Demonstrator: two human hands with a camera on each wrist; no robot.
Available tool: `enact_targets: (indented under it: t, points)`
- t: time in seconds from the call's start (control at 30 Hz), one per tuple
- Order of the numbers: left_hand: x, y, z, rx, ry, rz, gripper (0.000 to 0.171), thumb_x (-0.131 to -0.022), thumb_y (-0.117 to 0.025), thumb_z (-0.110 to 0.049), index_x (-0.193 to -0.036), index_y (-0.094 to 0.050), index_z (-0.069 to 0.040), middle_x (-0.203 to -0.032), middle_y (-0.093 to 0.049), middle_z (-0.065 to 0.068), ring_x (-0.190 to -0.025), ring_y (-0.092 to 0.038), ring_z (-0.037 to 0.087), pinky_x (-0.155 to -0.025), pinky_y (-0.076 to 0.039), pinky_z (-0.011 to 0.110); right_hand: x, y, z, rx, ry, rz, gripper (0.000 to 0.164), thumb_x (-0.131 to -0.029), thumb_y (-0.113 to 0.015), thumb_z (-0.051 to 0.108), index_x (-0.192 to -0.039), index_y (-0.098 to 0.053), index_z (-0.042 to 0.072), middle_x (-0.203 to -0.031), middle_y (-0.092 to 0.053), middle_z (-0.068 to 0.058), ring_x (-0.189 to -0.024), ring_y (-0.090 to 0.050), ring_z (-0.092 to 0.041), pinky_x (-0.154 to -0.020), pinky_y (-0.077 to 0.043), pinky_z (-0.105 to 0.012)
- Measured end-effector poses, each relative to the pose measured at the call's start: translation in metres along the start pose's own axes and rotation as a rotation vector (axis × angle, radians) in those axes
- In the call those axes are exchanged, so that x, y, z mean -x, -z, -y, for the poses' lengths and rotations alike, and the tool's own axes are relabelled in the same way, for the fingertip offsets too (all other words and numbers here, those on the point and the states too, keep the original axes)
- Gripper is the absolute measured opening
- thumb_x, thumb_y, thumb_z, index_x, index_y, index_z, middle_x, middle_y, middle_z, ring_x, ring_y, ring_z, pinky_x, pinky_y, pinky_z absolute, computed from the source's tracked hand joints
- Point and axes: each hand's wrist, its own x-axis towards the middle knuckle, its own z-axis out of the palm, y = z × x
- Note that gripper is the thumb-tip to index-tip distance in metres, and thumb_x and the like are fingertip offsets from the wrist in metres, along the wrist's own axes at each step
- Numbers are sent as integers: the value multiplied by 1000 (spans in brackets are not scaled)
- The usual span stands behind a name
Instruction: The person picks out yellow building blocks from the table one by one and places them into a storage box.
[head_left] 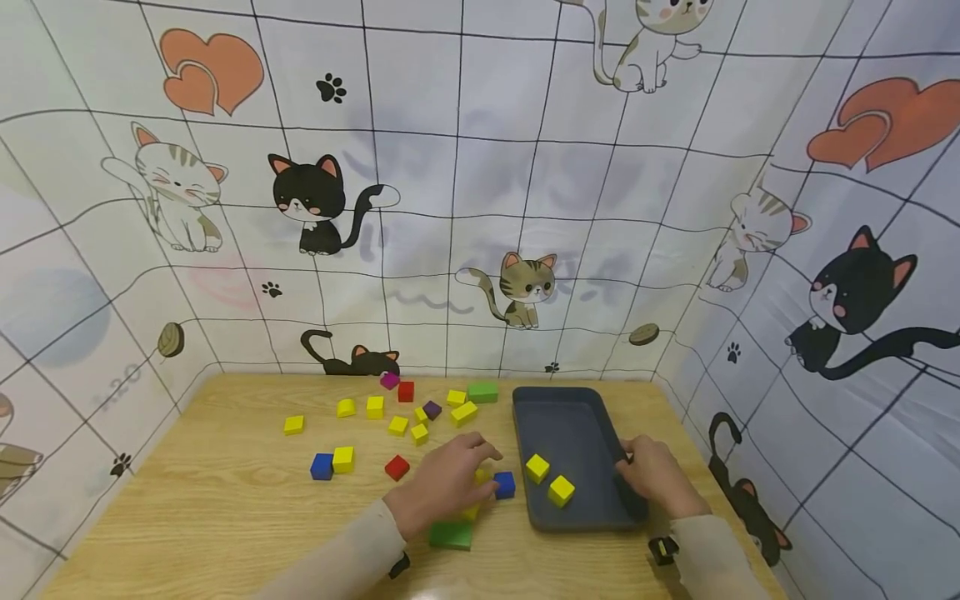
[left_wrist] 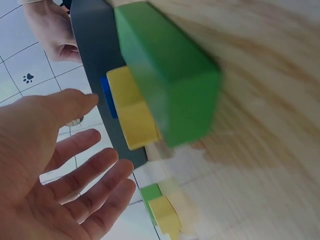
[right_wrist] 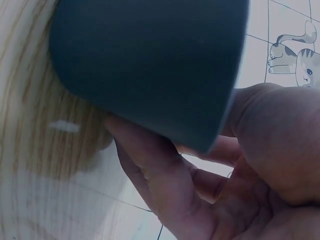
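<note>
Left grip (head_left: 442,481) relaxed at lower centre, near blue cube (head_left: 506,485), right grip (head_left: 658,473) pinching tray (head_left: 564,427), lower right, yellow cubes (head_left: 561,491) inside

A booth-like setting: cat-print sheeting (head_left: 427,183) around a wooden tabletop (head_left: 217,492).

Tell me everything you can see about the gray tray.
The tray is dark gray, smooth and plastic-looking, a rectangle with rounded corners and a low raised rim. It sits open side up toward the right of the table, its long sides running away from the person. Two yellow blocks rest inside, in the nearer half. The right hand grips its right edge; whether that edge is lifted is unclear.
</note>
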Motion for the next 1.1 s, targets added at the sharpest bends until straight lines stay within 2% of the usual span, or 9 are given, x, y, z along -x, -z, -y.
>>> enact_targets:
  t: [0.17,0.27,0.37,0.5,0.73,0.83,1.1]
  points:
    - [11,1,8,-11,-3,60,43,-90,-74,-47,-126,-67,-25,-124,-59,-8,-106,-59,11,-88,-54,29,-2,-1,0,-22,-1,7,47,-92,-63,7,-134,-54,-13,-58,-54,-2,-42,-35,-10,-41,-35,-27]
    - [16,2,12,-16,-12,96,46,-90,-73,-51,-128,-66,-27,-125,-58,-9,-106,-57,9,-88,-53,28,-2,0,0,-23,11,20,47,-92,-63,7,-134,-53,-14,-67,-61,-5,-42,-36,-11,-41,-36,-28]
    - [20,2,15,-15,-33,118,49,-89,-72,-55,-130,-64,-28,-126,-56,-10,-107,-56,8,-90,-53,28,-2,1,0,-11,24,21,47,-91,-63,6,-132,-53,-16,-89,-70,-17,-44,-40,-12,-43,-39,-30]
    - [22,3,17,11,-68,132,51,-90,-71,-55,-132,-62,-29,-128,-55,-12,-110,-55,8,-93,-51,29,-3,0,-3,11,40,2,45,-90,-64,5,-129,-55,-17,-122,-63,-30,-44,-40,-12,-44,-40,-30]
    - [30,7,20,57,-97,174,50,-89,-74,-50,-131,-63,-27,-133,-53,-11,-116,-53,10,-97,-50,30,-4,-1,-2,19,43,28,44,-91,-64,5,-128,-55,-18,-124,-61,-31,-47,-40,-12,-45,-39,-30]
    - [32,8,21,56,-95,173,51,-88,-76,-50,-132,-63,-27,-134,-52,-11,-118,-52,11,-98,-49,30,-5,-2,0,10,44,29,44,-91,-65,5,-128,-55,-18,-131,-57,-32,-45,-38,-12,-44,-39,-30]
    - [30,5,23,47,-101,179,60,-89,-74,-52,-138,-58,-23,-139,-50,-10,-123,-51,11,-102,-47,32,-5,2,2,64,49,20,45,-90,-65,6,-127,-56,-17,-126,-58,-34,-58,-50,-19,-50,-42,-33]
